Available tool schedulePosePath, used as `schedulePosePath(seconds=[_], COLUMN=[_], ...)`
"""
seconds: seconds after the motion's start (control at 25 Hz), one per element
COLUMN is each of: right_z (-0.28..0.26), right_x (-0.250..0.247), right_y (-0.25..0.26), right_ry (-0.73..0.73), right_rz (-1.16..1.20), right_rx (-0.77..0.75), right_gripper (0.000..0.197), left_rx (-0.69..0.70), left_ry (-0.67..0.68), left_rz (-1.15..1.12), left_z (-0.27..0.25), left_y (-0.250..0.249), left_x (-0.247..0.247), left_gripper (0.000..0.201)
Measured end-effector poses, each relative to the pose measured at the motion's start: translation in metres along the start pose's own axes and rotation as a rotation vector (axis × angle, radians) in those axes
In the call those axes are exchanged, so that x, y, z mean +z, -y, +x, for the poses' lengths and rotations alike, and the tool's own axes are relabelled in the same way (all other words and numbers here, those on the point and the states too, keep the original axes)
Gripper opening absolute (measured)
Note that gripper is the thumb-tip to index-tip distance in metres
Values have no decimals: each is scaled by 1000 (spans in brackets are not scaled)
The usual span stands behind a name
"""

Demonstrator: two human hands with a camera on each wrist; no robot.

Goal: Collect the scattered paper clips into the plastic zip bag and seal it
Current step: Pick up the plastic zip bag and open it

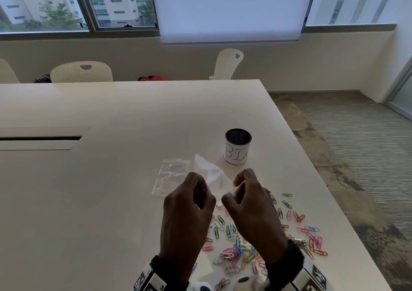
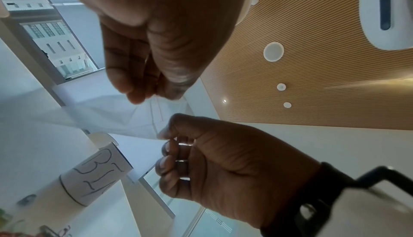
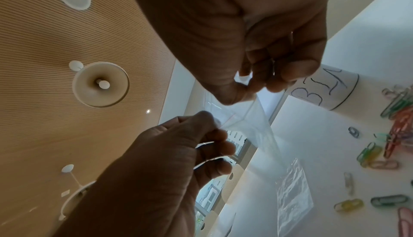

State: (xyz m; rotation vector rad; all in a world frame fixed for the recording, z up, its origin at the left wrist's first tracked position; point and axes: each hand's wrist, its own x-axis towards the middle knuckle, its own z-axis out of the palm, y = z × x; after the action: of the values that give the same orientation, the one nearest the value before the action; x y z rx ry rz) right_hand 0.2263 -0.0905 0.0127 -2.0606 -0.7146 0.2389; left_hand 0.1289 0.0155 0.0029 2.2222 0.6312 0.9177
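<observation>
Both hands hold a clear plastic zip bag (image 1: 209,171) in the air above the table. My left hand (image 1: 189,201) pinches one side of its top edge and my right hand (image 1: 247,197) pinches the other. In the left wrist view, the left hand (image 2: 156,89) grips the bag (image 2: 120,117) from above, with the ringed right hand (image 2: 178,145) below. The right wrist view has the right hand (image 3: 241,90) and left hand (image 3: 201,133) on the bag's (image 3: 252,129) strip. Several coloured paper clips (image 1: 243,244) lie scattered on the table beneath my wrists.
A second clear bag (image 1: 171,177) lies flat on the white table (image 1: 100,179), left of the held one. A black mesh cup (image 1: 237,146) with a paper label reading BIN stands behind the hands. The table's right edge (image 1: 316,168) runs close to the clips.
</observation>
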Motion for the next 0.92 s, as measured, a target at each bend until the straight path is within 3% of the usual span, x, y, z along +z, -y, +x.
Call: schedulePosePath(seconds=[0.2, 0.32, 0.36, 0.48, 0.64, 0.8, 0.92], right_z=[8, 10, 10, 11, 11, 8, 10], right_x=[-2, -3, -5, -15, -27, -34, -36], right_y=[-4, -7, -7, -3, 6, 16, 11], right_ry=[-74, -77, -62, -16, 66, 160, 103], right_rz=[-63, -53, -14, 128, 170, 195, 124], right_rx=[-75, -83, -83, -50, -37, -66, -97], right_gripper=[23, 23, 21, 16, 15, 19, 23], left_rx=[30, 135, 153, 161, 297, 277, 217], left_ry=[26, 58, 96, 197, 271, 365, 328], left_rz=[90, 99, 68, 42, 246, 221, 182], left_z=[-2, -3, -5, -8, 3, 14, 15], left_y=[3, 7, 9, 19, 34, 33, 36], left_x=[-2, -5, -7, -14, -17, -17, -17], left_gripper=[25, 23, 30, 83, 124, 125, 112])
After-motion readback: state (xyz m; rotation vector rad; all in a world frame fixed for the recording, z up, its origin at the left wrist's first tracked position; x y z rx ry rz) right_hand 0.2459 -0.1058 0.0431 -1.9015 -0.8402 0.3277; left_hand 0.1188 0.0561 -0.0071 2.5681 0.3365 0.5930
